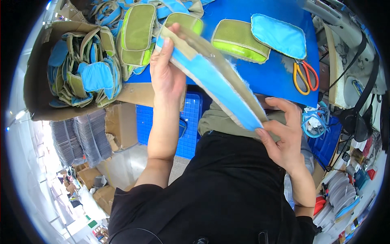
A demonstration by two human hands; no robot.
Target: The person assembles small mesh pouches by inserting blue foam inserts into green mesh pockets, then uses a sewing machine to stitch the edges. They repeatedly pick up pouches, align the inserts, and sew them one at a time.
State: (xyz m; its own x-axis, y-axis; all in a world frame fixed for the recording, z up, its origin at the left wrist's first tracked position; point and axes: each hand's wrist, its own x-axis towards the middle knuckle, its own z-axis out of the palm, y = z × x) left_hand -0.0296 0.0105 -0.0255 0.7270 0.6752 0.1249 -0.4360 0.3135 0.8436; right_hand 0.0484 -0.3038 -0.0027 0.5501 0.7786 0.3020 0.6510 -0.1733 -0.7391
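Just in front of your black shirt [239, 175], your right hand [287, 140] is partly open, thumb and forefinger pinching the lower end of a fabric strip [221, 91]; whether its other fingers touch the back, I can't tell. Your left hand [167, 75] is nearly closed on the upper end, thumb on the front and fingers mostly hidden behind. The strip slants between your hands, over your lap and the near edge of the blue table [280, 82]. Gripping it at both ends probably stops it folding and lets you see along its length.

It looks soft and narrow: a bright blue band with a beige part at the upper end, a khaki band alongside, and a fuzzy, frayed edge. Motion blurs it slightly.

Beyond it, the scissors [295, 77] lie with their handles toward you, presumably for easy reach. Farther off, a blue pad [280, 34] overlaps a green-and-khaki pouch [239, 34]. To your left, a carton [34, 83] holds many similar pieces, likely to contain them, beside stacked pouches [138, 28].
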